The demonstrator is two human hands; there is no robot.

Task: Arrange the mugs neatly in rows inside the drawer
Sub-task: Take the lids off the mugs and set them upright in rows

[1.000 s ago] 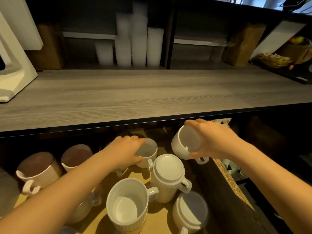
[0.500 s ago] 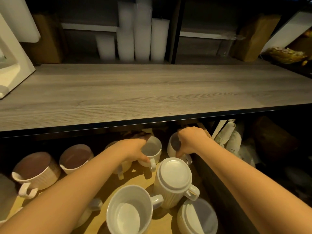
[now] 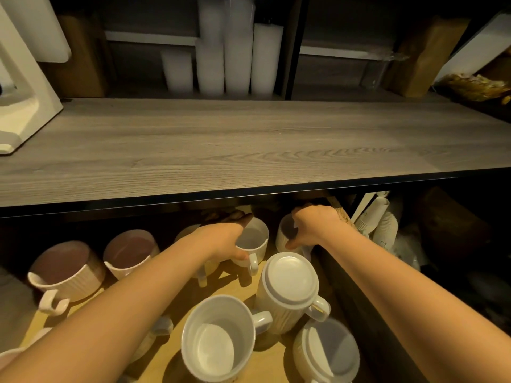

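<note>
Several ribbed white mugs stand in an open wooden drawer (image 3: 177, 313) below a countertop. My left hand (image 3: 221, 239) grips the rim of an upright mug (image 3: 253, 241) in the back row. My right hand (image 3: 312, 225) grips another mug (image 3: 286, 233) at the drawer's back right corner, set down beside the first. In front of them stand an upside-down mug (image 3: 290, 286), an upright mug (image 3: 218, 338) and a second upside-down mug (image 3: 329, 352). Two mugs with dark pinkish insides (image 3: 60, 266) (image 3: 130, 250) stand at the back left.
A grey wood countertop (image 3: 249, 145) overhangs the drawer's back. White cup stacks (image 3: 237, 51) stand on the shelf behind it. A white appliance (image 3: 22, 92) is at the left. Stacked paper cups (image 3: 378, 219) lie right of the drawer's dark side wall (image 3: 359, 313).
My right hand carried its mug down from above the drawer's right side into the back right corner. My left hand stayed on its mug.
</note>
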